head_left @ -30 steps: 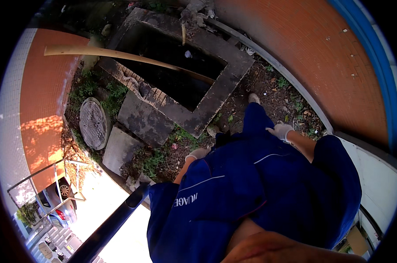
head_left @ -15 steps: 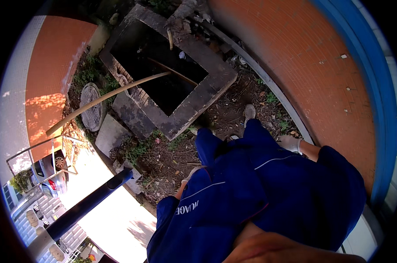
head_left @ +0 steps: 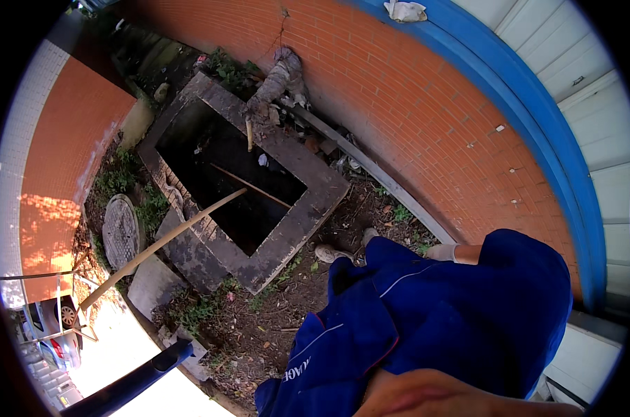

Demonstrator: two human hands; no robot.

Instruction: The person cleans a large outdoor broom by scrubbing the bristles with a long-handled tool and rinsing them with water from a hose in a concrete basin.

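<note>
My right hand (head_left: 440,251), in a pale glove, hangs beside the brick wall at the right. Its fingers are too small and partly hidden to read, and nothing shows clearly in its grasp. My left hand is out of sight behind the blue jacket (head_left: 426,320). Ahead of my shoes (head_left: 331,254) lies an open rectangular pit (head_left: 249,233) with a raised concrete rim (head_left: 308,215). A long pale wooden pole (head_left: 165,240) slants across its left rim, one end over the dark opening. Inside, a thinner stick (head_left: 252,186) lies near a white scrap (head_left: 263,160).
An orange brick wall (head_left: 398,104) with a blue band (head_left: 537,125) curves along the right. A wrapped pipe (head_left: 280,76) meets the pit's far corner. To the left are a round manhole cover (head_left: 122,226), a concrete slab (head_left: 151,285), a dark blue post (head_left: 141,382) and parked cars (head_left: 63,347).
The view has shifted, so the pit now appears lower and further left. My left hand, visible before beside the jacket, has gone out of sight. The long pole still lies across the rim.
</note>
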